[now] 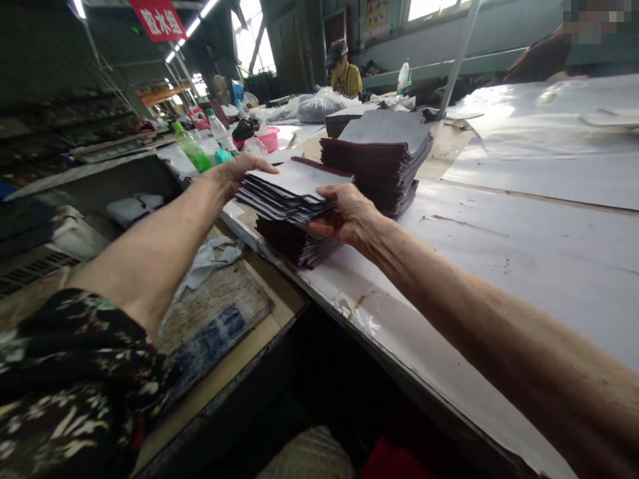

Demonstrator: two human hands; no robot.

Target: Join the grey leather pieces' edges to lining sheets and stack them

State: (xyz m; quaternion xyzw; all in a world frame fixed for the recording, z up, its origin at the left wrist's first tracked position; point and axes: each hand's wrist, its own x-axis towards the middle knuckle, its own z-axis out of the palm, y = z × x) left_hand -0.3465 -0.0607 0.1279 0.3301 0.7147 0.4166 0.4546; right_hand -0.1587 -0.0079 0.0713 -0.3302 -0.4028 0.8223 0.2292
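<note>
A bundle of thin sheets [294, 183], white on top with dark edges, is held between my two hands. My left hand [239, 174] grips its far left end, thumb on top. On the near right corner my right hand [344, 211] is closed, thumb above and fingers along the side and below. Directly beneath the bundle is a dark stack [289, 241] at the table's edge. Behind and to the right rises a taller stack of dark maroon sheets [374, 159] with a white top.
The white-covered table [499, 246] stretches right. Green bottle [192, 148], a clear bottle [219, 130] and pink basin [264, 140] stand beyond my left hand. A person in yellow [347, 76] sits at the back. Lower left lies a worn board [219, 319].
</note>
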